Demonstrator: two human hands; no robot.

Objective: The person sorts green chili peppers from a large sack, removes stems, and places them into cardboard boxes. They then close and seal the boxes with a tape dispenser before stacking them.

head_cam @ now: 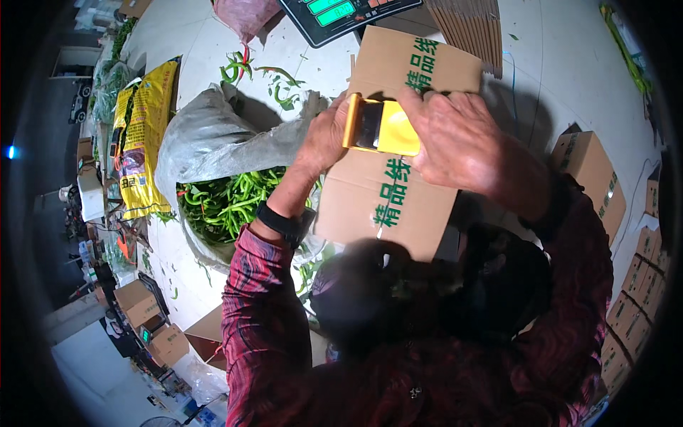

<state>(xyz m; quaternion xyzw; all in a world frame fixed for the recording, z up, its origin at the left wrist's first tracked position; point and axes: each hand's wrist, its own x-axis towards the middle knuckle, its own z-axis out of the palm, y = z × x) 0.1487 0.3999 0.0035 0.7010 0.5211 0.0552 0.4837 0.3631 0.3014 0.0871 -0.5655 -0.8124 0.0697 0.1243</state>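
A cardboard box with green printed writing is in front of me, a strip of clear tape on its lower top face. My right hand grips a yellow tape dispenser that lies across the middle of the box. My left hand holds the box's left side, close against the dispenser's left end; its fingertips are partly hidden. Left of the box, an open grey-white sack holds many green chilli peppers, with a few red ones among them. My left forearm covers part of the sack.
A digital scale with lit displays stands beyond the box, beside flattened cardboard. A pink sack and loose peppers lie on the tiled floor. A yellow printed bag is at left. Another box and stacked cartons are right.
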